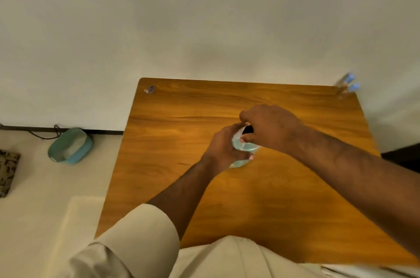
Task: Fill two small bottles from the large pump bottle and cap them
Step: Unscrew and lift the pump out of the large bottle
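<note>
The large clear bottle (244,148) of pale blue liquid stands near the middle of the wooden table (172,141). My left hand (223,145) wraps around its body from the left. My right hand (270,127) is closed over its top, fingers around the dark pump head (247,130), which is mostly hidden. Two small clear bottles with blue caps (348,83) stand close together at the table's far right corner, well away from both hands.
A small bluish scrap (149,89) lies at the table's far left corner. On the floor to the left sit a teal basin (70,146), a dark cable (43,133) along the wall and a patterned cloth (8,172). A plain wall stands behind the table.
</note>
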{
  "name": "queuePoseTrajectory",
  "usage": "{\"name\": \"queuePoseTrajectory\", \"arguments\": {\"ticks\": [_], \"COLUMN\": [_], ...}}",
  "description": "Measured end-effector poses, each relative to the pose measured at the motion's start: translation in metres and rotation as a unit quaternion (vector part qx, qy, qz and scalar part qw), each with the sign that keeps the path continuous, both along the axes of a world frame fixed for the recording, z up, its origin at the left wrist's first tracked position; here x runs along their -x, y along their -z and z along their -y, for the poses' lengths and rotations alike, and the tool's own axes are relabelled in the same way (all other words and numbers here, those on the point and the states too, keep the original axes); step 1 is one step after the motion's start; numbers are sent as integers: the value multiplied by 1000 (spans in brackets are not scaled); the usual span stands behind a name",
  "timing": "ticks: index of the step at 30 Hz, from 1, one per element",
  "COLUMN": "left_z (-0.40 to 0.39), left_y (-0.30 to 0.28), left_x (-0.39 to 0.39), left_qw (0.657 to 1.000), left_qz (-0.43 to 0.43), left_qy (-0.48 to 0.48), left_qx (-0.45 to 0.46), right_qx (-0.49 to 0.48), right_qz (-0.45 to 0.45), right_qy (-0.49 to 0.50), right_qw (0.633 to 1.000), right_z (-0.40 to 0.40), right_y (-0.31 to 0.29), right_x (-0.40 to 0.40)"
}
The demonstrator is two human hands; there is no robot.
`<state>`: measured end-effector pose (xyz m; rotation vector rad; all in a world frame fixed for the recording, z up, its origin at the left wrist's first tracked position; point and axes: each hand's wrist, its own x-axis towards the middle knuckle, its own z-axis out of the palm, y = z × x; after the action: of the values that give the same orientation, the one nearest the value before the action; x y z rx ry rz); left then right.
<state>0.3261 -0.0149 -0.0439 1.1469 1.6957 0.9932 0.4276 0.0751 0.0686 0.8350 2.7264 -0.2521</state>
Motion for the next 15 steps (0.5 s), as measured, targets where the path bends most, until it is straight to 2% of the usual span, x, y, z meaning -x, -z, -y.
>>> {"name": "queuePoseTrajectory", "arguments": {"ticks": [2,6,12,15], "left_z": [-12,-36,-45,-43], "left_y": [-4,-12,-10,-5], "left_x": [-21,-53,-68,-71], "left_qw": [1000,999,999,998], "left_qz": [6,-22,-32,-36], "left_qy": [7,20,34,28], "left_qx": [-13,-16,28,49], "right_qx": [-24,5,0,-4], "right_qz": [39,47,100,116], "right_qy": [19,25,-128,-169], "right_qw": [999,999,987,979], "right_z": [-6,-28,-45,-47], "right_y": [3,2,0,4], "right_x": [-20,-54,-72,-75]}}
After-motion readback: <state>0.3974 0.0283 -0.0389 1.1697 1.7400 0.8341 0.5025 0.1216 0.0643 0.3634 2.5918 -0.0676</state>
